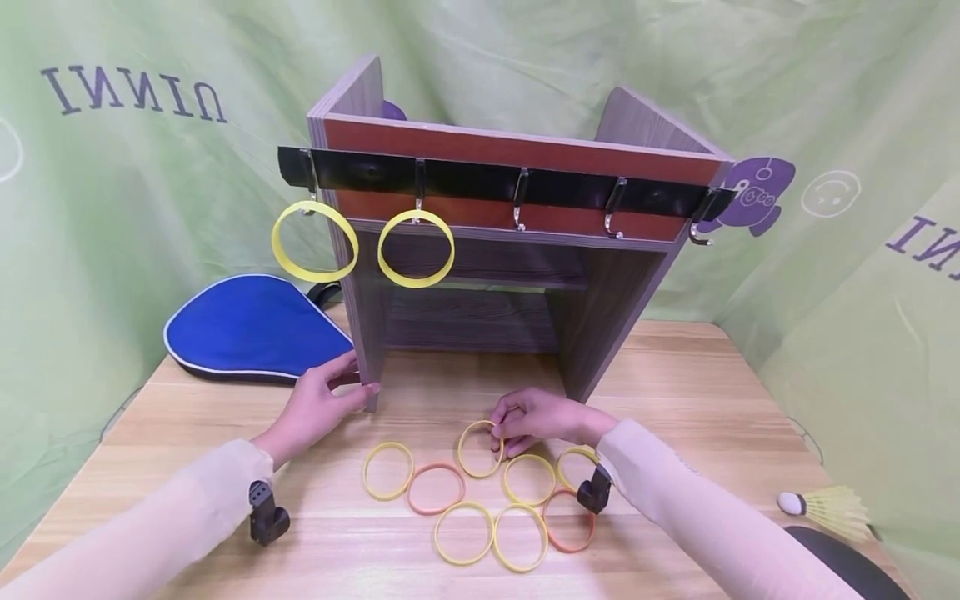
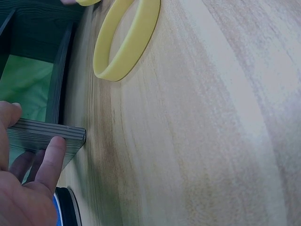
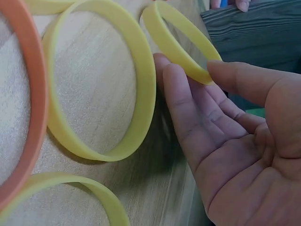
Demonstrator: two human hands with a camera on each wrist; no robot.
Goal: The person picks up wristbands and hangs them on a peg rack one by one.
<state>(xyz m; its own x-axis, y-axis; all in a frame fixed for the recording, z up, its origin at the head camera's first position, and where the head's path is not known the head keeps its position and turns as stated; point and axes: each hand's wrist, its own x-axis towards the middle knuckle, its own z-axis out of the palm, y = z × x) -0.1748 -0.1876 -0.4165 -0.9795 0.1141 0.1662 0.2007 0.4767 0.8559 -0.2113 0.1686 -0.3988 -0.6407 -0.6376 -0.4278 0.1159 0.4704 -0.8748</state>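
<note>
My right hand (image 1: 536, 421) pinches a yellow rubber ring (image 3: 176, 47) between thumb and fingertips, low over the table. My left hand (image 1: 318, 407) grips the bottom front edge of the grey wooden shelf's left side panel (image 2: 47, 132), with thumb and fingers on either side. Across the shelf's top front runs a black strip (image 1: 472, 182) with several metal hooks. One yellow ring (image 1: 315, 276) hangs on the leftmost hook and another yellow ring (image 1: 415, 283) on the hook beside it. Several more yellow rings (image 1: 365, 475) and orange rings (image 1: 435, 512) lie flat around my right hand.
A blue paddle case (image 1: 240, 325) lies left of the shelf, close behind my left hand. On the table's right side are a shuttlecock (image 1: 825, 508) and part of a black rounded object (image 1: 843, 558). Green printed cloth (image 1: 495, 50) hangs behind.
</note>
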